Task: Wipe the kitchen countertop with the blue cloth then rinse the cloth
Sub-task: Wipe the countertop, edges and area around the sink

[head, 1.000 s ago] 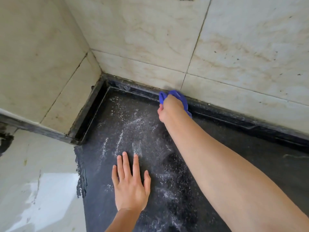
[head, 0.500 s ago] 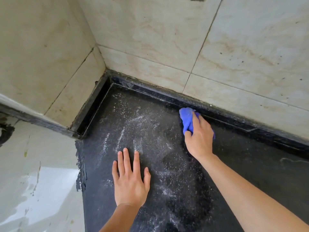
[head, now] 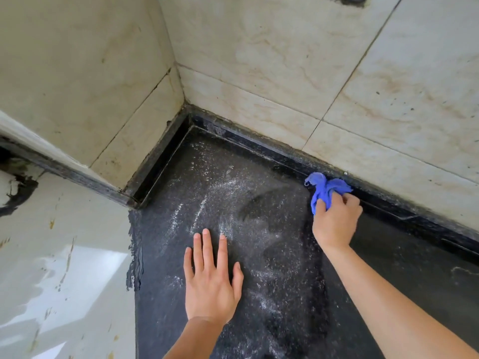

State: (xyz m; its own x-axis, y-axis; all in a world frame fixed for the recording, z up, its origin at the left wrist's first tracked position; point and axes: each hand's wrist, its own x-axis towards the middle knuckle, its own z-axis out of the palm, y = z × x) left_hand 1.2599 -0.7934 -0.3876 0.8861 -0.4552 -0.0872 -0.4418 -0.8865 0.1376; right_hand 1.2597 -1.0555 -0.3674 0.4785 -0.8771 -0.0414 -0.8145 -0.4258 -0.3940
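Black speckled stone countertop point(head: 259, 255), dusted with white streaks, runs into a tiled corner, bounded by a raised dark lip point(head: 285, 156) along the back wall and an open edge to the left. The right hand point(head: 334, 224) has its fingers point(head: 350, 203) curled tight around a bunched blue cloth point(head: 324, 189), which juts beyond the fingertips against that lip. The left hand point(head: 211, 278) lies flat nearer the person, fingers slightly spread, gripping nothing.
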